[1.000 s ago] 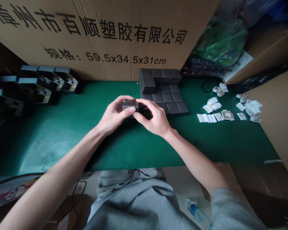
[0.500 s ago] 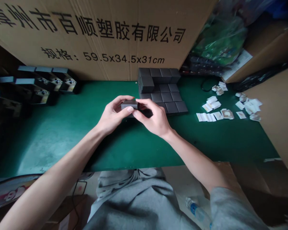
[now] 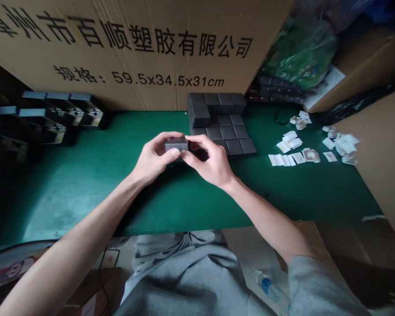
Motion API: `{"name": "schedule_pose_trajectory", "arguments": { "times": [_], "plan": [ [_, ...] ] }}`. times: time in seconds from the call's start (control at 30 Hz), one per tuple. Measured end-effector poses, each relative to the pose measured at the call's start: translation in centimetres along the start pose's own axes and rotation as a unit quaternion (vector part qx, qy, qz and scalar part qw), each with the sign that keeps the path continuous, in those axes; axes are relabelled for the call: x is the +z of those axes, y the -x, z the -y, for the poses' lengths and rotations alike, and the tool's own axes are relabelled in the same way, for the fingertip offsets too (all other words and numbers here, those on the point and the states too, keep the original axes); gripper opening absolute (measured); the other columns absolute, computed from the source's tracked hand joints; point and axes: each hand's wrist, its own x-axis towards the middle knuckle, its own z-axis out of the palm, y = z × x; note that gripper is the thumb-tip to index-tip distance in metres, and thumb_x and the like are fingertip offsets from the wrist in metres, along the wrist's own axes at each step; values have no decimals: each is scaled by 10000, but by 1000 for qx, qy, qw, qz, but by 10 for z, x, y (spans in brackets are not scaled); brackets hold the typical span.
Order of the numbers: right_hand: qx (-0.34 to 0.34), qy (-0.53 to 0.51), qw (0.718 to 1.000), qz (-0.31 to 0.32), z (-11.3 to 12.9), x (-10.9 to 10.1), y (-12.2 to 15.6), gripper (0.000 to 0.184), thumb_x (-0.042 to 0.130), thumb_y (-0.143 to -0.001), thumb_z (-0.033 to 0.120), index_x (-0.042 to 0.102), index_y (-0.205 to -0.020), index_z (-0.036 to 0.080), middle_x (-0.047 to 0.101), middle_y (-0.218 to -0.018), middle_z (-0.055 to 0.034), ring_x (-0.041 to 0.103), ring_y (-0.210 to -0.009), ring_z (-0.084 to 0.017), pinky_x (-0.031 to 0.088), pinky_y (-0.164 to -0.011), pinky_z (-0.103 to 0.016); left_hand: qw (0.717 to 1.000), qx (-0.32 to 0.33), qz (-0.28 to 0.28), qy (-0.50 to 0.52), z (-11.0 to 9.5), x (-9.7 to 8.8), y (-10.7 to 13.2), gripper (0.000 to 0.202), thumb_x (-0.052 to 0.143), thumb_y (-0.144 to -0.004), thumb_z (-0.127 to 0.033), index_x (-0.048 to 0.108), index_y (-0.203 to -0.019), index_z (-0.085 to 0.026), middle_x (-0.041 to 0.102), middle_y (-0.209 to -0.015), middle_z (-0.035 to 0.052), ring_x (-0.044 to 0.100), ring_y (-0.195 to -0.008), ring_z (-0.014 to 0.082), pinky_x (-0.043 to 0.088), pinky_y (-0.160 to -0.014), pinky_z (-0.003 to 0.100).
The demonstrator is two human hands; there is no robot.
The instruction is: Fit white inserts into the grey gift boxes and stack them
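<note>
A small dark grey box (image 3: 177, 144) is held between both hands above the green tabletop. My left hand (image 3: 154, 159) grips its left side, the thumb along the front face and the fingers behind. My right hand (image 3: 210, 161) is closed on the right end, with thumb and index finger at the near and far edges. Just behind my right hand stands a block of matching dark boxes (image 3: 228, 131), packed in rows, with a second layer along the back and left. The underside of the held box is hidden.
Open black boxes (image 3: 95, 115) with pale contents stand at the back left. Small white pieces (image 3: 294, 142) lie in groups on the right of the green table (image 3: 191, 202). A large printed cardboard carton (image 3: 145, 39) walls off the back. A plastic bottle (image 3: 270, 285) is below the front edge.
Both hands keep their hold on the box and have hardly moved. My left thumb has slid slightly left along its front face. The whole view has shifted a little.
</note>
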Motion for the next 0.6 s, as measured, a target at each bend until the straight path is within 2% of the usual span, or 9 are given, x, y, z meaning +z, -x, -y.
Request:
{"name": "schedule_pose_trajectory", "arguments": {
  "times": [0.27,0.47,0.6],
  "plan": [
    [20,-16,1000,6,-2,-1,-1,321,737,-912,475,692,-1153,268,779,-1070,-10,750,-962,-189,620,-917,-359,998,6,-5,-58,-12,5,2,603,881,-729,-575,737,-1144,-162,779,-1070,107,734,-915,217,608,-788,296],
    [52,-53,997,9,-2,-2,-3,347,772,-868,510,694,-1085,251,783,-997,6,753,-905,-176,621,-895,-340,998,31,24,-52,-7,3,1,740,919,-662,-624,704,-1210,-175,747,-1005,74,704,-850,182,596,-771,284],
    [70,-76,995,8,-3,-1,-3,359,776,-859,520,684,-1082,254,783,-985,9,754,-910,-177,616,-897,-348,998,40,33,-35,-5,1,1,801,935,-609,-655,698,-1210,-182,747,-1007,70,718,-887,195,607,-836,308]
  ]
}}
